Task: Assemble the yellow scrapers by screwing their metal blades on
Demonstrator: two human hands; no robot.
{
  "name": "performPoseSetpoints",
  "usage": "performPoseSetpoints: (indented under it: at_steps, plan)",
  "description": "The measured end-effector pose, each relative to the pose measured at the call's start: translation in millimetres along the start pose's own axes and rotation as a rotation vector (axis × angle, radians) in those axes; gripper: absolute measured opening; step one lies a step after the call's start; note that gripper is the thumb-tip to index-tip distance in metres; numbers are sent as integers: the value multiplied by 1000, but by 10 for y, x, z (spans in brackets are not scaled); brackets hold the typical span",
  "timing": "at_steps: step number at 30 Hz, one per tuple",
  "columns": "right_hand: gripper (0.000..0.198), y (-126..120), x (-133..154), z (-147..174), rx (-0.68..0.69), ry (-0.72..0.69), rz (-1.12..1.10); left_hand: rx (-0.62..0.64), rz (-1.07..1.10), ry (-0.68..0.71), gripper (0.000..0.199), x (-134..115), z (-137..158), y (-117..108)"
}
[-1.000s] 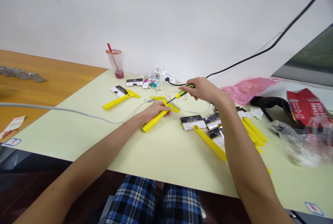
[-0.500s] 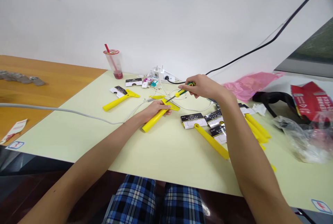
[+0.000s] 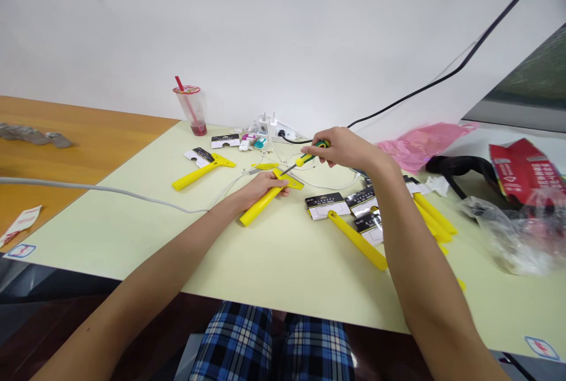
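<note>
My left hand [image 3: 264,185] is closed round a yellow plastic scraper [image 3: 257,209], near its T-shaped head. In my right hand [image 3: 335,144] is a green and yellow screwdriver [image 3: 305,159], its shaft slanting down to the left. The tip meets the scraper's head close to my left thumb. A separate yellow strip [image 3: 266,166] lies just behind the head. To the left rests another yellow scraper [image 3: 197,174], next to a black and white card [image 3: 200,157]. On the right, a carded yellow scraper [image 3: 357,242] lies near several similar ones, partly covered by my right forearm.
A plastic cup [image 3: 192,111] with a red straw stands at the back left. White cables and a power strip [image 3: 283,131] lie by the wall. A pink bag [image 3: 424,145], red packaging [image 3: 524,171] and clear plastic [image 3: 508,239] sit at the right.
The whole view has shifted slightly, so things appear a little further left. Both hands keep their grips, and the screwdriver tip stays at the scraper's head.
</note>
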State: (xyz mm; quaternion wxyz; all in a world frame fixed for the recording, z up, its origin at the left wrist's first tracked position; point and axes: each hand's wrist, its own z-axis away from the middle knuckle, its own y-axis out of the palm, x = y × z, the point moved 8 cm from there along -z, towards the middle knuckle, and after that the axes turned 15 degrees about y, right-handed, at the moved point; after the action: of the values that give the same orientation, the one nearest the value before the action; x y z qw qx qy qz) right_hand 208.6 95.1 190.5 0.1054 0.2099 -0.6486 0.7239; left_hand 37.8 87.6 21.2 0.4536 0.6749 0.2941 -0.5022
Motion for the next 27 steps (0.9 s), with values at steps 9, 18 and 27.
performPoseSetpoints:
  at_steps: [9,18,27]
  plan:
    - [44,69,302,55,-228,-148,141,-3,-6,4,16,83,-34,-44]
    - [26,323,528,-13,-179,-362,-154,-58,105,39,24,91,-48,-79]
    - [25,477,708,-48,-230,-459,-251,-26,97,61,41,114,-82,-54]
